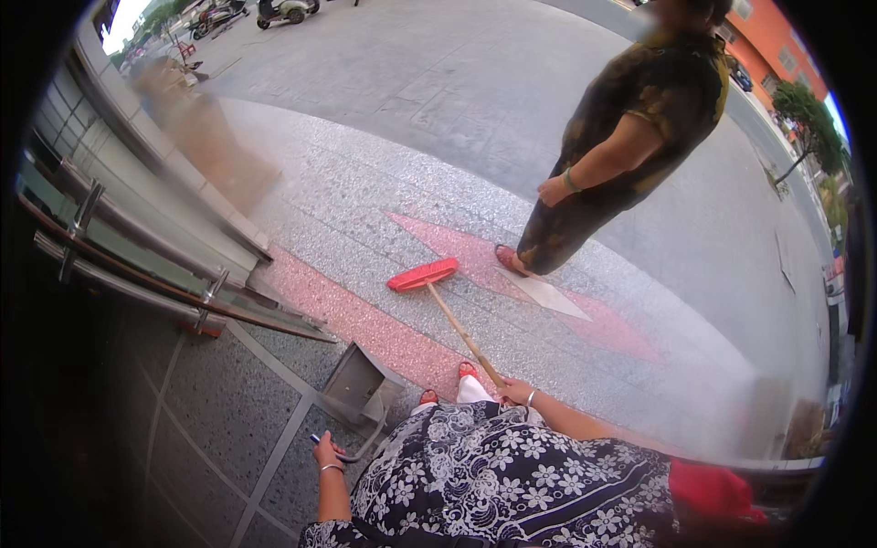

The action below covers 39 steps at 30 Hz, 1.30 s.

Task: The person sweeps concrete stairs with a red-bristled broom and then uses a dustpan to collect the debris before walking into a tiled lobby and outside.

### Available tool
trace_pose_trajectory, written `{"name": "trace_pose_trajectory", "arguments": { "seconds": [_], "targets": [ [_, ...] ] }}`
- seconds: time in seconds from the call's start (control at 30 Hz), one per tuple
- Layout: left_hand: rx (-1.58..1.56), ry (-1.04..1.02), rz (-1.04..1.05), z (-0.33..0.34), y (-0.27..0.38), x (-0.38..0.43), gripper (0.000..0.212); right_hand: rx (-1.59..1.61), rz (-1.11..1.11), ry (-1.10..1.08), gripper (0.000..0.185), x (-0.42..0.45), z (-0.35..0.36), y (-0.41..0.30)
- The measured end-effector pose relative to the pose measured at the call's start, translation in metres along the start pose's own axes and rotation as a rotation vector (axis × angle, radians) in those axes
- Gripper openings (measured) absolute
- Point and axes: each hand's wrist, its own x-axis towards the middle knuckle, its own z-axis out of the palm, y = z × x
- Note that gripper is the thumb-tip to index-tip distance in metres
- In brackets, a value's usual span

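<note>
My right hand (515, 392) grips the wooden handle of a push broom (460, 323). Its red head (423, 275) rests on the speckled terrazzo paving, out in front of my feet. On the other side, my left hand (328, 449) is closed around the bent metal handle (366, 445) of a long-handled dustpan. The grey dustpan pan (356, 377) sits low near the doorway floor, its open side turned away from me. Whether any sweepings lie in it I cannot tell. My red sandals (467, 370) show beyond the hem of my patterned garment.
A person (616, 151) in dark patterned clothes stands just beyond the broom head, one red shoe (507, 257) near it. To the left is a glass door with metal bar handles (130, 274). Parked scooters (288, 12) stand far back on the grey pavement.
</note>
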Motion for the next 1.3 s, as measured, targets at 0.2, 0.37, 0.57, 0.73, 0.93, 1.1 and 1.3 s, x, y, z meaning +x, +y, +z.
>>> {"name": "trace_pose_trajectory", "arguments": {
  "seconds": [0.2,0.37,0.57,0.73,0.93,1.1,1.3],
  "targets": [
    [0.165,0.074,0.04,0.005,-0.054,-0.272,0.029,-0.231,-0.146,0.028,0.034,-0.197,-0.129,0.04],
    [0.02,0.042,-0.01,0.012,-0.055,-0.298,0.029,-0.567,-0.245,0.077,0.044,-0.239,-0.154,0.038],
    [-0.006,0.092,-0.009,-0.081,-0.023,-0.206,0.022,-0.554,-0.206,0.048,0.051,-0.217,-0.065,0.047],
    [0.019,0.107,-0.054,-0.129,-0.01,-0.159,0.022,-0.536,-0.266,0.057,0.048,-0.201,-0.009,0.051],
    [-0.009,0.135,-0.117,-0.193,-0.018,-0.134,0.022,-0.606,-0.26,0.056,0.047,-0.196,0.039,0.064],
    [-0.043,0.15,-0.07,-0.26,0.012,-0.123,0.022,-0.521,-0.269,0.053,0.05,-0.207,0.122,0.081],
    [-0.074,0.147,-0.075,-0.276,0.022,-0.122,0.023,-0.469,-0.301,0.035,0.041,-0.2,0.134,0.082]
  ]
}}
